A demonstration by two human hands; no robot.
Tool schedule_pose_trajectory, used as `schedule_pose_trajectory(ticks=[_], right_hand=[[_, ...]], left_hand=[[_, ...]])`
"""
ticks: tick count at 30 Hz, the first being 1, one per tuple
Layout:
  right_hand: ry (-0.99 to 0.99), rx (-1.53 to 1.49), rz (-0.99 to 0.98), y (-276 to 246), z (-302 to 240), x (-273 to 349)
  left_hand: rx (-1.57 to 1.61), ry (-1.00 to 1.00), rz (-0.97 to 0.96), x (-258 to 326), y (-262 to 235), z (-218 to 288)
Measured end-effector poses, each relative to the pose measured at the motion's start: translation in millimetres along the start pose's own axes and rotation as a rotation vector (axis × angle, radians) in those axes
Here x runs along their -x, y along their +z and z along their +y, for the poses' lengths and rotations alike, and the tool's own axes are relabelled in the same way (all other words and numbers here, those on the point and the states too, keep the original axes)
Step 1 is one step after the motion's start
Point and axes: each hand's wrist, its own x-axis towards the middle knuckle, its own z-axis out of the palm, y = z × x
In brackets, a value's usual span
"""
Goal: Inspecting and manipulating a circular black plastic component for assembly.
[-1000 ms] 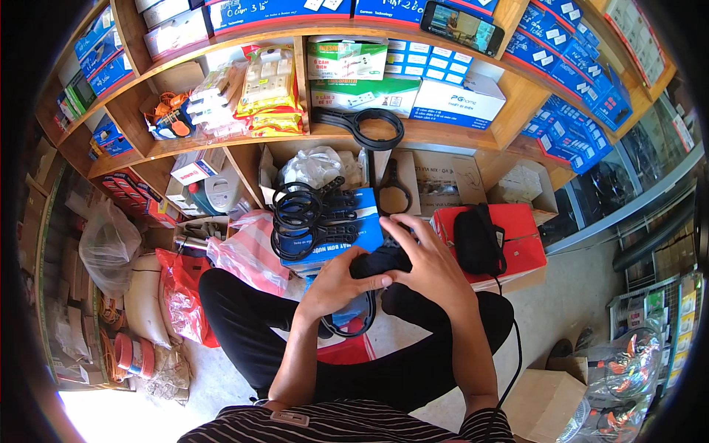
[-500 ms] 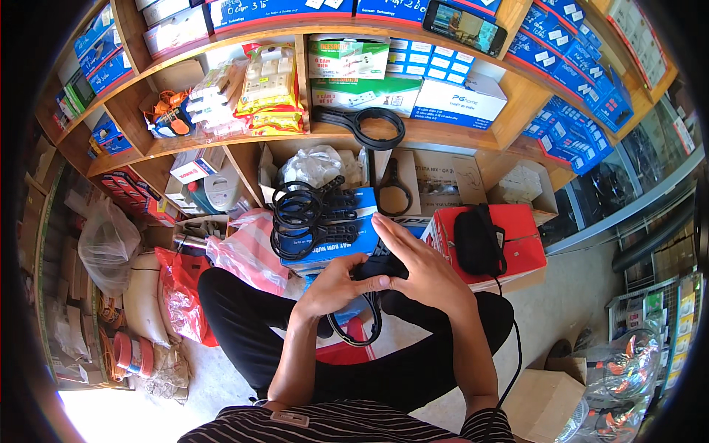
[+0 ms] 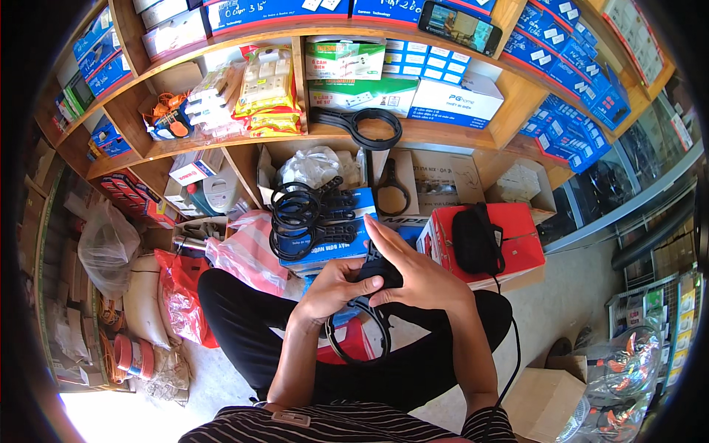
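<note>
Above my lap, my left hand (image 3: 330, 288) is closed on a black ring-ended wrench (image 3: 385, 334), thumb pressed over its handle. Its round loop hangs below my hands. My right hand (image 3: 428, 277) is cupped beside the handle, its fingers stretched out and its thumb apart near the loop. Part of the handle is hidden between the two hands. Just beyond lies a pile of black ring-ended wrenches (image 3: 317, 218) on a blue box (image 3: 351, 255). Another black wrench (image 3: 377, 129) rests on the shelf, and one more (image 3: 393, 187) stands below it against cardboard.
At the right, a red box (image 3: 521, 247) bears a black pouch (image 3: 474, 240) with a cable. Wooden shelves (image 3: 413, 140) full of boxes curve across the front. Plastic bags (image 3: 247, 251) and a sack lie at the left; an open carton (image 3: 543, 406) sits at the lower right.
The wrench's loop has swung lower and shows more fully below my hands. My right thumb has come away from the left thumb and moved down.
</note>
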Motion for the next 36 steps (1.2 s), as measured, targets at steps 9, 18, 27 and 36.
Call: schedule_pose_trajectory(ticks=[9,18,27,36], right_hand=[[-0.019,-0.093,-0.053,4.7,4.0,-4.2],[0.049,-0.078,0.348,3.1,-12.7,2.3],[0.231,-0.09,0.461,37.9,-19.7,-6.4],[0.121,-0.346,0.499,30.9,-13.4,-1.2]], left_hand=[[0.149,0.076,0.072,-2.5,3.8,-14.2],[0.237,0.267,0.361,-18.0,5.1,-12.0],[0.407,0.339,0.664,-17.2,-13.6,-6.9],[0.303,0.362,0.353,-3.0,-0.3,5.9]])
